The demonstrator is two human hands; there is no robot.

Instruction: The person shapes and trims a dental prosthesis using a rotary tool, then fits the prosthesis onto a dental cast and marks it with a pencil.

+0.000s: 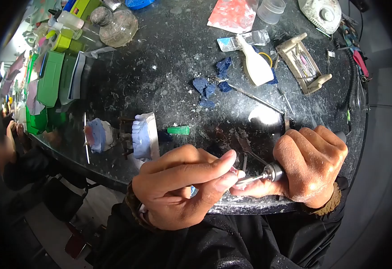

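My right hand (311,163) is wrapped round a rotary handpiece (274,172), its metal nose and thin bur pointing left. My left hand (182,186) is closed in a pinch on a small pinkish piece (234,171), mostly hidden by the fingers. The bur tip lies close beside this piece and my left thumb; whether they touch I cannot tell. My right thumb reaches under the bur towards the left fingertips. Beyond my left hand are a bluish-white dental cast (142,136) and a second cast with a pink part (98,135). A green cap (178,130) lies near them.
Dusty black table (169,76) under the hands. A white bottle (256,65), blue scraps (205,88) and a long metal tool (250,95) lie ahead. A tray of burs (302,62) is at right, green boxes (50,78) and a glass burner (117,29) at left. Another person sits far left.
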